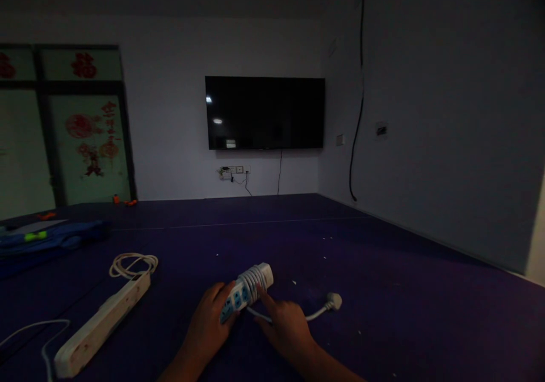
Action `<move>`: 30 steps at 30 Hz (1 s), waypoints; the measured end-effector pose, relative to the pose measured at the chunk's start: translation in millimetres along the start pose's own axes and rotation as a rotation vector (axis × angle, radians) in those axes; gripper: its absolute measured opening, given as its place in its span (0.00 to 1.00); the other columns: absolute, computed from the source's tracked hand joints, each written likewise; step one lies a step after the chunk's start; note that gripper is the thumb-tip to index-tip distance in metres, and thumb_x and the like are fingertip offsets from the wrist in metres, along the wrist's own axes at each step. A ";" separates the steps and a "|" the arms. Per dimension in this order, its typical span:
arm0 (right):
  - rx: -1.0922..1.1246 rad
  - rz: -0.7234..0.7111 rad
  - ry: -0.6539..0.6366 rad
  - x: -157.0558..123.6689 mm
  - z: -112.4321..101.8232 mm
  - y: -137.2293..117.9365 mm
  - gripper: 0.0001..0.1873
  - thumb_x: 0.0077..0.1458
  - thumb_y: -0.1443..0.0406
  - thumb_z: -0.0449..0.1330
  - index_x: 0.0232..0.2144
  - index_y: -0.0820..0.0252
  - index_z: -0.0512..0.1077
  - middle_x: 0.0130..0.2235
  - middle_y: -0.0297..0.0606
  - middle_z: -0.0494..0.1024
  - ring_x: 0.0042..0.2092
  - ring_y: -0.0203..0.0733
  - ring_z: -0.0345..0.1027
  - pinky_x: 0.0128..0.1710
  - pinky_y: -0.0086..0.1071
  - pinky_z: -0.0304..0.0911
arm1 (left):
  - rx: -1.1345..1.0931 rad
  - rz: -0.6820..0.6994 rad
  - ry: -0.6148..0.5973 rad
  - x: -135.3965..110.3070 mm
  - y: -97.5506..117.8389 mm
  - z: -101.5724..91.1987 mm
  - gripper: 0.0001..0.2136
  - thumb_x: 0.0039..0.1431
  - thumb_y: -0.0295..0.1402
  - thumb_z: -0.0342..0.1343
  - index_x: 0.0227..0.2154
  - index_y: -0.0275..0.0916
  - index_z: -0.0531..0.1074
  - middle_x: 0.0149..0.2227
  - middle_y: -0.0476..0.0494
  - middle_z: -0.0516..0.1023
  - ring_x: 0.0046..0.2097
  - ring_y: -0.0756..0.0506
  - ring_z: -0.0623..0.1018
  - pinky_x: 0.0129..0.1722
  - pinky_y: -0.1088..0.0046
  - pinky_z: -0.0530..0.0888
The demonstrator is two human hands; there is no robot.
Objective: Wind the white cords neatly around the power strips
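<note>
A short white power strip [267, 275] with blue socket faces lies at a tilt above the purple surface. My left hand [210, 314] is closed around its near end. Several turns of white cord [252, 282] are wound around the strip's far half. My right hand [287, 325] is closed on the loose length of cord, with its index finger against the wound turns. From behind this hand the cord runs out right to a white plug [334, 301], which rests on the purple surface. The right palm hides part of the cord.
To the left lies a longer white power strip [104, 322] with its coiled cable [134, 264]. Blue cloth [63, 237] is heaped farther left. Small white scraps dot the purple surface [404, 314]. A television [266, 113] hangs on the back wall.
</note>
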State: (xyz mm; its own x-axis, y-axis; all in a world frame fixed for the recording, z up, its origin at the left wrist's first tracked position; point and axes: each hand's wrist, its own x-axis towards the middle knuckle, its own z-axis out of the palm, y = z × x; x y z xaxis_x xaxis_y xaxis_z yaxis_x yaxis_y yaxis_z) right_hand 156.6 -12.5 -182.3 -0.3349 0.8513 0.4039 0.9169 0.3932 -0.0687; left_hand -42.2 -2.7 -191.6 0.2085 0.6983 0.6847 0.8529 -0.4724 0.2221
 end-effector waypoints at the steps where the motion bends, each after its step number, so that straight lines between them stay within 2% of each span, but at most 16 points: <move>1: -0.003 -0.005 -0.001 0.1 0.5 -0.3 0.30 0.50 0.62 0.58 0.57 0.54 0.59 0.29 0.39 0.79 0.29 0.43 0.73 0.27 0.27 0.60 | 0.010 0.011 0.006 0.4 0.8 0.0 0.21 0.51 0.35 0.55 0.50 0.41 0.67 0.44 0.38 0.73 0.44 0.41 0.75 0.44 0.61 0.73; 8: 0.011 -0.041 -0.010 -1.1 -0.2 -0.4 0.30 0.50 0.63 0.57 0.56 0.54 0.59 0.31 0.38 0.79 0.30 0.43 0.73 0.28 0.27 0.61 | 0.119 0.168 0.060 0.4 -1.0 0.3 0.19 0.54 0.34 0.52 0.51 0.44 0.65 0.45 0.40 0.73 0.44 0.42 0.75 0.41 0.65 0.74; 15: 0.081 -0.007 -0.009 -1.5 -2.6 0.6 0.29 0.49 0.65 0.58 0.55 0.52 0.60 0.35 0.37 0.79 0.33 0.43 0.73 0.29 0.27 0.60 | 0.207 0.304 0.086 0.8 -2.4 -3.5 0.19 0.56 0.30 0.50 0.52 0.45 0.64 0.46 0.41 0.73 0.44 0.43 0.74 0.41 0.65 0.74; 20: 0.070 0.008 0.043 -1.8 3.8 1.6 0.35 0.48 0.65 0.59 0.58 0.55 0.55 0.31 0.38 0.79 0.30 0.43 0.73 0.28 0.28 0.60 | 0.231 0.400 0.061 1.4 2.7 -9.1 0.21 0.56 0.25 0.46 0.53 0.45 0.62 0.47 0.42 0.72 0.44 0.44 0.72 0.40 0.65 0.73; 24: 0.029 -0.025 0.066 -1.6 7.2 2.2 0.38 0.47 0.65 0.60 0.59 0.57 0.52 0.33 0.38 0.79 0.30 0.43 0.73 0.27 0.28 0.61 | 0.201 0.427 0.056 1.3 4.0 -10.7 0.22 0.56 0.22 0.45 0.53 0.47 0.62 0.48 0.43 0.72 0.46 0.44 0.71 0.42 0.63 0.71; 30: 0.018 -0.051 0.086 -2.1 6.7 3.0 0.37 0.48 0.65 0.60 0.59 0.56 0.52 0.33 0.38 0.79 0.29 0.42 0.73 0.28 0.27 0.61 | 0.112 0.420 0.011 2.8 4.4 -15.3 0.23 0.55 0.23 0.45 0.53 0.47 0.62 0.47 0.42 0.72 0.47 0.44 0.72 0.44 0.63 0.71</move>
State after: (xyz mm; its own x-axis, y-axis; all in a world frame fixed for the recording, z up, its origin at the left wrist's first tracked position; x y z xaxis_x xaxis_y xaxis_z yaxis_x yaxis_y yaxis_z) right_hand 158.6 -10.8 -189.4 -0.3601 0.7973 0.4844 0.8949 0.4420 -0.0623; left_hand -45.2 -11.1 -178.2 0.5438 0.4518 0.7072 0.7420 -0.6525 -0.1537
